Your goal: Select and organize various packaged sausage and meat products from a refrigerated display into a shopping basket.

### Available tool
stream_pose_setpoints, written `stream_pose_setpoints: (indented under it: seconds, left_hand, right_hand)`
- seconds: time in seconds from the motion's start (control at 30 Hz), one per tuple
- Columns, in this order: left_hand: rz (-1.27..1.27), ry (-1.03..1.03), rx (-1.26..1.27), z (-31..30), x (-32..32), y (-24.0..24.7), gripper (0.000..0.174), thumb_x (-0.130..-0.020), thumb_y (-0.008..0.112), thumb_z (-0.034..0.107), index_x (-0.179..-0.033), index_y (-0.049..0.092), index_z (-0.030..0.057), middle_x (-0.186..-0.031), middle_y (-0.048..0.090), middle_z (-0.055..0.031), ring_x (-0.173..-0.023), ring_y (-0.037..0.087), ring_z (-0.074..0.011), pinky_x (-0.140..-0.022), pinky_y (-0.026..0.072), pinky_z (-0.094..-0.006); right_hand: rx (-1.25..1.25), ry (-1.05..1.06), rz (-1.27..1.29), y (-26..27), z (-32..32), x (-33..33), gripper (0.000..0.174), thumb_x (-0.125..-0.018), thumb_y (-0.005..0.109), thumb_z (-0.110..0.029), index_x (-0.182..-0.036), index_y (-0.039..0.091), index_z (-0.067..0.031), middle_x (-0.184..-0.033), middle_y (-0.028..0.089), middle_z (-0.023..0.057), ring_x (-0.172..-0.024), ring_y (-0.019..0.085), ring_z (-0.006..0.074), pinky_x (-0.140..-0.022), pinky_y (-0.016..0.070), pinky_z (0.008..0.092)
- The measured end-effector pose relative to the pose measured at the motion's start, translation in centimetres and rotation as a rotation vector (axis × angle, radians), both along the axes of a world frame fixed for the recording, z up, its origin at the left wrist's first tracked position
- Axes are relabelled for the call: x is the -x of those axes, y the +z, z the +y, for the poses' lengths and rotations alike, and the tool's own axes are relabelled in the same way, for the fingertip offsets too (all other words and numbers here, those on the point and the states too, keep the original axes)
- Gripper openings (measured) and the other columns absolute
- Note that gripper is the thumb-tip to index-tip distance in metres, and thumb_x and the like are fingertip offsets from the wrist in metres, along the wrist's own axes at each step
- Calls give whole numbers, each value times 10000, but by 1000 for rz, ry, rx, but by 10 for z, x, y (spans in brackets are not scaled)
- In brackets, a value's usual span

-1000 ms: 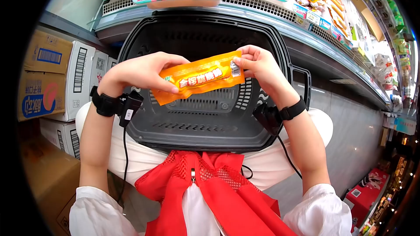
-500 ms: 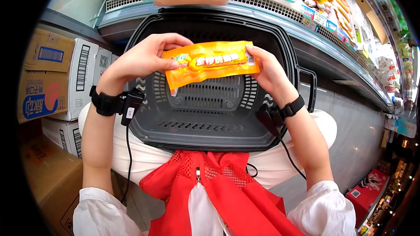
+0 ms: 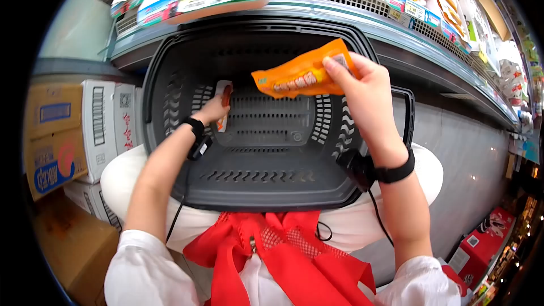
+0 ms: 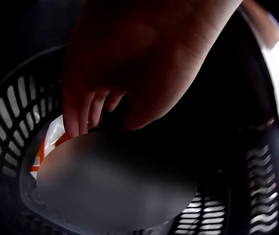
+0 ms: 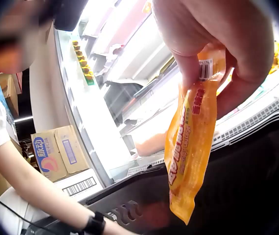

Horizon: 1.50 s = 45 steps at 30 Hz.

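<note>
My right hand [image 3: 368, 99] pinches one end of an orange snack packet [image 3: 303, 73] above the basket. In the right wrist view the packet [image 5: 191, 147] hangs down from the fingers and thumb, its barcode end in the grip. My left hand [image 3: 212, 110] reaches down inside the black basket [image 3: 255, 184], at a white packet with a reddish-brown sausage shape and orange trim [image 3: 221, 124]. In the left wrist view that packet [image 4: 53, 134] shows beside the fingertips. A grey blurred patch hides the thumb's end there, so I cannot tell whether the left hand grips it.
Ahead of the basket runs a chilled shelf [image 3: 317, 8] with packaged sausages and price labels. Cardboard boxes [image 3: 54, 130] are stacked on the left. On the right lies grey tiled floor [image 3: 453, 181], with a red box [image 3: 481, 246] farther off.
My left hand has let go of the orange packet and gone down into the basket to the white packet. My right hand keeps the orange packet, now tilted up at its right end.
</note>
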<state>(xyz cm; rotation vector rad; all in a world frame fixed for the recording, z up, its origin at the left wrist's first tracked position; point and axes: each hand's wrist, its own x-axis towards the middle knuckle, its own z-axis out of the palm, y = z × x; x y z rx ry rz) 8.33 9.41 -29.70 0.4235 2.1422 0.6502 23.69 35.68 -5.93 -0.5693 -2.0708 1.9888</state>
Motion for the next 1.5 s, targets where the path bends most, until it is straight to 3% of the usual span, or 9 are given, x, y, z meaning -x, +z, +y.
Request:
stream_pose_setpoints:
  seconds: [0.13, 0.3, 0.33, 0.5, 0.57, 0.63, 0.83, 1.07, 1.5]
  left_hand:
    - [255, 113, 168, -3, -32, -89, 643, -703, 622, 150, -1238, 291, 15, -1176, 394, -249, -1083, 420, -392, -903, 375, -397]
    - [431, 224, 582, 36, -43, -87, 607, -701, 624, 212, -1186, 322, 6, -1179, 405, -189, -1091, 411, -384, -878, 387, -411]
    - [488, 232, 638, 38, -42, -92, 580, -694, 625, 214, -1156, 346, 4, -1160, 426, -173, -1072, 438, -364, -863, 398, -402]
    - [412, 242, 370, 37, -25, -116, 474, -690, 601, 130, -1103, 406, 4, -1021, 531, -139, -890, 562, -265, -779, 447, -360]
    - [-271, 308, -5, 42, -14, -102, 418, -716, 570, 88, -1098, 433, -15, -980, 556, -126, -858, 579, -237, -736, 470, -316]
    - [-553, 320, -169, 57, -17, -71, 392, -749, 513, -21, -1133, 441, 10, -1005, 568, -90, -893, 570, -157, -753, 469, -264]
    - [-897, 261, -463, 89, -47, 95, 376, -781, 574, 11, -1134, 447, 37, -1067, 564, -66, -980, 552, -165, -885, 430, -315]
    - [-753, 218, -682, 62, -82, 215, 421, -800, 556, 29, -1190, 400, 61, -1076, 566, -52, -977, 554, -145, -856, 442, -293]
    - [-607, 296, -849, 34, -106, 212, 395, -871, 510, 195, -1194, 388, 4, -1059, 538, -54, -941, 544, -118, -806, 459, -277]
  right_hand:
    - [-87, -51, -79, 15, 10, -13, 166, -815, 562, -92, -876, 601, 57, -719, 605, 23, -662, 523, 43, -603, 436, 201]
    - [-43, -209, -14, 38, 36, -19, 163, -786, 601, -45, -912, 601, 59, -806, 610, 50, -726, 556, 71, -659, 455, 204]
    - [-49, -197, -59, 40, 42, -23, 205, -831, 546, -97, -969, 574, 52, -905, 607, 81, -810, 574, 119, -766, 440, 235]
    - [-20, -251, -54, 32, 51, -19, 202, -816, 576, -94, -959, 581, 48, -873, 608, 64, -784, 561, 92, -731, 439, 221]
    - [-75, -221, -40, 31, 50, -15, 184, -799, 593, -79, -924, 599, 56, -827, 609, 44, -751, 544, 71, -681, 443, 205]
    - [-94, -205, -47, 30, 47, -13, 171, -797, 581, -68, -904, 602, 64, -801, 603, 30, -726, 527, 58, -666, 436, 198]
    - [-189, -111, -28, 27, 49, -15, 210, -807, 563, -116, -910, 597, 64, -741, 613, 45, -682, 528, 48, -627, 443, 213]
    - [-245, -92, 9, 30, 55, -19, 222, -803, 570, -132, -927, 600, 50, -783, 618, 53, -708, 555, 65, -652, 445, 214]
    - [-49, 172, -113, 11, 35, -25, 243, -793, 597, -139, -968, 594, 29, -832, 615, 33, -744, 574, 75, -693, 452, 216]
